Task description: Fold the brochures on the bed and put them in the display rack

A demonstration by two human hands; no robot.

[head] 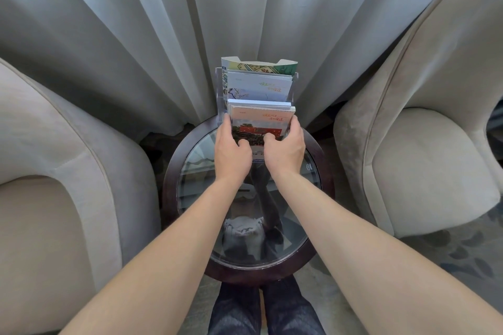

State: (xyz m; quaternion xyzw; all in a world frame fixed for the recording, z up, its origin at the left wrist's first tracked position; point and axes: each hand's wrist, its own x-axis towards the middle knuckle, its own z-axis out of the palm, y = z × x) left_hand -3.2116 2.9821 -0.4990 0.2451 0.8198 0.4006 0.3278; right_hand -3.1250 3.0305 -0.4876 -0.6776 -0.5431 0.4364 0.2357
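Note:
A clear acrylic display rack (220,95) stands at the far edge of a round glass-topped side table (313,160). Its back tier holds a colourful illustrated brochure (258,66), the middle tier a pale blue brochure (258,87). In the front tier sits a stack of folded brochures (261,119) with a red building on the cover. My left hand (231,149) grips the stack's left edge and my right hand (285,147) grips its right edge, thumbs on the cover.
Two beige armchairs flank the table, one on the left (54,171) and one on the right (422,158). Grey curtains (163,35) hang close behind the rack. My legs in dark trousers (264,307) stand against the table's near rim.

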